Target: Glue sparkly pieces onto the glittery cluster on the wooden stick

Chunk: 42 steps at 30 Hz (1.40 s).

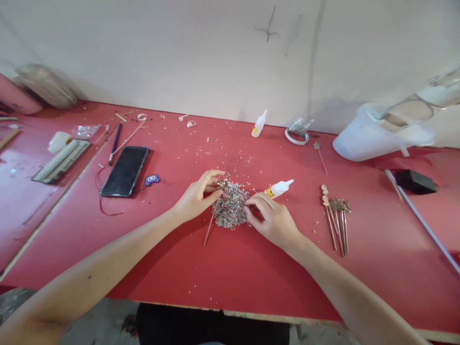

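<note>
A loose heap of small glittering stones (232, 211) lies on the red table between my hands. At the heap's left edge, my left hand (201, 194) grips a thin decorated hair stick (209, 227) near its ornamented top; the bare shaft slants down toward me. My right hand (269, 218) is at the heap's right edge, thumb and fingertips pinched together. Whatever is between those fingertips is too small to make out. Just behind the right hand a white glue bottle (281, 188) with a yellow label points right; whether the hand touches it cannot be made out.
Finished-looking hair sticks (338, 220) lie right, with a single one (319, 155) farther back. Another glue bottle (258, 123), a tape ring (297, 136) and a white container (370, 134) stand near the wall. A phone (125, 171), purple charm (152, 179) and pencil (115, 143) are left.
</note>
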### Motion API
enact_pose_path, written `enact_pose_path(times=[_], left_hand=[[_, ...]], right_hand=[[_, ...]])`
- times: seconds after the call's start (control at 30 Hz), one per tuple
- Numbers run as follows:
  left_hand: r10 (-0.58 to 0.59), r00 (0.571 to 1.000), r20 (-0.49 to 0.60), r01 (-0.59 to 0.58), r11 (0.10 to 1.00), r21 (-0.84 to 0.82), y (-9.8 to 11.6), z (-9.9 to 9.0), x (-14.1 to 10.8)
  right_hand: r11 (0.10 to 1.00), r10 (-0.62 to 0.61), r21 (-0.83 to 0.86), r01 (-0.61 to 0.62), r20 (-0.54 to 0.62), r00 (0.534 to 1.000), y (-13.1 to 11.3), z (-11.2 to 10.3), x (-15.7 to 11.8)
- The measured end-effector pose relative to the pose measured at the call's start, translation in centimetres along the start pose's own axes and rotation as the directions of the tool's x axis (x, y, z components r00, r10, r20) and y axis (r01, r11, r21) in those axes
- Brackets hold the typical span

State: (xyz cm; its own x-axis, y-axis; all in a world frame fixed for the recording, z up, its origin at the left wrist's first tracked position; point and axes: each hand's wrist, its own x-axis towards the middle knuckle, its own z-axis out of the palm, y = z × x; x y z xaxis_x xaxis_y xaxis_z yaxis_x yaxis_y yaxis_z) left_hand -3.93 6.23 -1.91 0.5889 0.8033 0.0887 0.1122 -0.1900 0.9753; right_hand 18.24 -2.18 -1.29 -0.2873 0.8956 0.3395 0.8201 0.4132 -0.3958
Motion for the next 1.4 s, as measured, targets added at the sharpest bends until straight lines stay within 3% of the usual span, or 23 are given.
enact_pose_path(times=[0.2,0.5,0.63,0.8,0.97,1.13,1.3,1.4], left_hand=[[0.007,0.999,-0.032,-0.008,0.999,-0.032,0.01,-0.04,0.11],[0.000,0.998,0.070,0.002,1.000,-0.020,0.30,-0.07,-0.13],[0.025,0.999,0.046,-0.027,0.999,0.038,0.40,-0.08,-0.16],[0.030,0.999,-0.018,-0.030,0.999,-0.010,0.31,-0.01,-0.03],[0.034,0.999,0.010,-0.034,0.999,-0.037,0.43,0.04,-0.11],[0.042,0.999,0.013,-0.042,0.999,-0.022,0.60,0.02,-0.19],[0.036,0.999,0.027,-0.036,0.999,0.014,0.47,-0.08,-0.25],[0.039,0.998,0.054,-0.042,0.998,0.043,0.38,-0.14,-0.37]], right_hand=[[0.994,-0.111,-0.008,0.113,0.147,0.983,-0.30,0.10,-0.07],[0.997,0.043,-0.061,-0.044,-0.016,0.999,-0.22,0.17,0.10],[0.997,0.039,-0.071,-0.039,-0.001,0.999,-0.26,0.12,0.09],[0.998,-0.023,-0.060,0.026,0.056,0.998,-0.19,0.22,-0.04],[0.998,0.005,-0.060,-0.004,0.029,1.000,-0.04,0.17,-0.04],[0.995,-0.063,-0.069,0.066,0.058,0.996,-0.28,0.12,-0.08],[0.999,-0.048,-0.018,0.049,0.058,0.997,-0.24,0.11,-0.15],[0.997,-0.071,-0.007,0.072,0.130,0.989,0.16,-0.09,-0.12]])
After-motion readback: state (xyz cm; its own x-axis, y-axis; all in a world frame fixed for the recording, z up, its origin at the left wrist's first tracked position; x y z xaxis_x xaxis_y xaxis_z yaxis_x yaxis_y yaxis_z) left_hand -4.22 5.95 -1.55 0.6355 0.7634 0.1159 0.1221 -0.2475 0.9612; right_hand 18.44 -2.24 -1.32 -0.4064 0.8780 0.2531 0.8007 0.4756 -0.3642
